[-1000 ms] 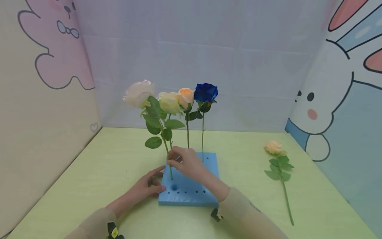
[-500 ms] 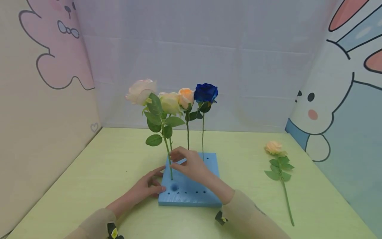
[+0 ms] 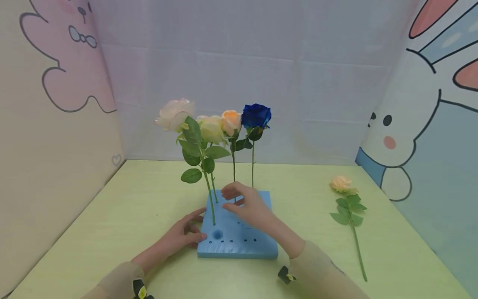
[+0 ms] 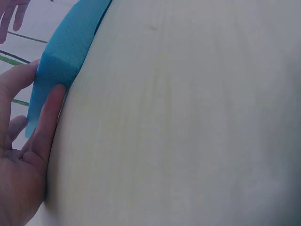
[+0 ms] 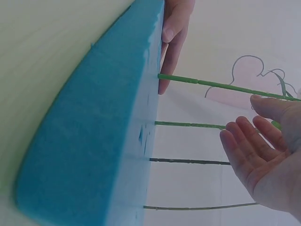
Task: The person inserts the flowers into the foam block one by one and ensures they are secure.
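In the head view several artificial roses stand with stems in a blue foam block (image 3: 239,249). The white-pink rose (image 3: 175,115) leans left at the front; behind it are a pale yellow-green rose (image 3: 211,128), a peach rose (image 3: 231,121) and a dark blue rose (image 3: 256,116). My left hand (image 3: 183,232) rests against the block's left edge, extended fingers touching its side (image 4: 61,61). My right hand (image 3: 248,205) hovers over the block, right of the white-pink rose's stem, fingers loosely bent and holding nothing. In the right wrist view its thumb overlaps the front green stem (image 5: 202,82).
Another peach rose (image 3: 341,184) with leaves lies on the pale green table (image 3: 313,232) to the right. The block's top has several small holes and a larger round hollow (image 3: 218,234) near the front. Cartoon-printed cloth walls (image 3: 239,54) stand around the table.
My right hand has let go of the white-pink rose's stem and drawn away to the right. The rose stays standing in the block. My left hand keeps its place.
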Demonstrator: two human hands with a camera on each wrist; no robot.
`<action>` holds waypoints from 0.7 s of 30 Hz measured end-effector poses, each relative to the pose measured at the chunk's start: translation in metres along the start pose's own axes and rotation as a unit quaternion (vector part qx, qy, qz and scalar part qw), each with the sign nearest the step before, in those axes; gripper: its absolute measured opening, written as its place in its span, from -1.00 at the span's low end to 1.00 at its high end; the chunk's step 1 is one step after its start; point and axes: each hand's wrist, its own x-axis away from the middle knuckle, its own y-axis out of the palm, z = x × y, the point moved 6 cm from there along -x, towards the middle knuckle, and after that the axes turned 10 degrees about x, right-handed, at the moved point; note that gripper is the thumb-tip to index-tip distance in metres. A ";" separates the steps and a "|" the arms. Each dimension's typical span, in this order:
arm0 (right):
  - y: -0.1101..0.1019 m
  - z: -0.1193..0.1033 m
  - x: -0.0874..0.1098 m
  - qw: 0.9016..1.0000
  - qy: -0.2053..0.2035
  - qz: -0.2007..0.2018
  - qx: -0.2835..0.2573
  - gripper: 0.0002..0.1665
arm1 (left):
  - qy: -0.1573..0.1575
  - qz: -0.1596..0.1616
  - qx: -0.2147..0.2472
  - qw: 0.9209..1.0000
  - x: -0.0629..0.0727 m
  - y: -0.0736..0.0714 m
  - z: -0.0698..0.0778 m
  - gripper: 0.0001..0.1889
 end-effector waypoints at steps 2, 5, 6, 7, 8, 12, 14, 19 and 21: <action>-0.005 0.004 0.003 1.000 0.007 0.007 0.006 -0.63 | 0.005 0.002 -0.004 1.000 0.000 0.000 0.001 -0.15; -0.013 0.010 0.008 1.000 0.011 0.020 0.018 -0.64 | 0.009 0.002 -0.005 1.000 0.000 0.001 0.003 -0.14; -0.017 0.012 0.011 0.999 0.012 0.025 0.020 -0.62 | 0.010 0.002 -0.005 1.000 0.000 0.001 0.004 -0.14; -0.020 0.014 0.013 0.999 0.012 0.030 0.024 -0.63 | 0.010 0.001 -0.004 1.000 0.001 0.001 0.004 -0.14; -0.024 0.016 0.015 0.999 0.011 0.037 0.029 -0.62 | 0.010 0.001 -0.004 1.000 0.001 0.001 0.004 -0.14; -0.039 0.028 0.025 0.997 0.018 0.058 0.046 -0.61 | 0.008 0.003 -0.007 1.000 0.001 0.001 0.004 -0.14; -0.046 0.034 0.030 0.996 0.025 0.068 0.057 -0.60 | 0.006 0.005 -0.010 1.000 0.001 0.001 0.004 -0.14; -0.065 0.048 0.045 0.992 0.042 0.089 0.076 -0.58 | 0.001 0.008 -0.014 1.000 0.002 0.001 0.005 -0.12; -0.072 0.053 0.050 0.991 0.044 0.096 0.084 -0.57 | 0.001 0.007 -0.011 1.000 0.002 0.001 0.005 -0.12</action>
